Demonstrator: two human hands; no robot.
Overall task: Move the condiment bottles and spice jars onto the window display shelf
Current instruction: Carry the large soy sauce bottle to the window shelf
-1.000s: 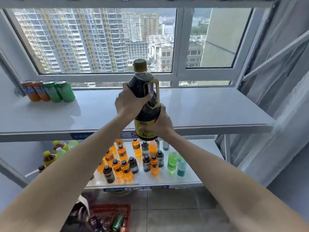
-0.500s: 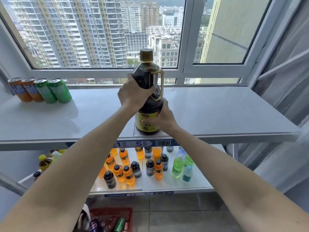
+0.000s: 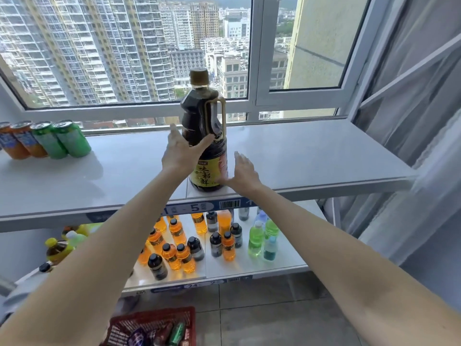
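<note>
A large dark soy sauce bottle with a gold cap, a side handle and a yellow label stands upright on the white window shelf, near its front edge. My left hand is spread at the bottle's left side, fingers straight, thumb reaching across toward the handle. My right hand is flat beside the label at the bottle's lower right, thumb at its base. Neither hand grips the bottle.
Several orange and green cans stand at the shelf's far left. A lower shelf holds several small drink bottles. A red basket with packaged items sits on the floor. Grey curtains hang at right.
The bottle came down from my two-handed hold and now stands on the shelf. Both hands have released it and opened beside it.
</note>
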